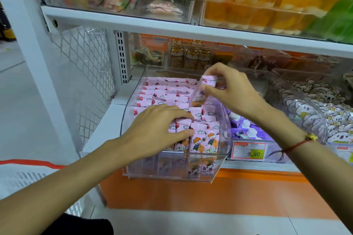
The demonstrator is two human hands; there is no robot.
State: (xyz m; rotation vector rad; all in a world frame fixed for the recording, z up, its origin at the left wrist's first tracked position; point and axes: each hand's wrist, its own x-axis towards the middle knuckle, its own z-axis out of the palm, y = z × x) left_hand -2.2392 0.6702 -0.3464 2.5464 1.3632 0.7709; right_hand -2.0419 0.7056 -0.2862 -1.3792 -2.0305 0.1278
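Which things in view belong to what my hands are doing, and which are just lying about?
In the job: left hand pressing the row of pink packets; right hand pinching a single pink packet above them; clear bin holding them.
Lying about: purple packets; koala-print packets; 9.90 price tag; orange jelly cups; white basket.

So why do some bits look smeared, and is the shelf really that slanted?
Head view: the right hand and the pink packet it pinches are motion-blurred; the left hand, pressing the packed rows, is sharper; the orange tubs top right are soft; the wide lens slants the white shelf.
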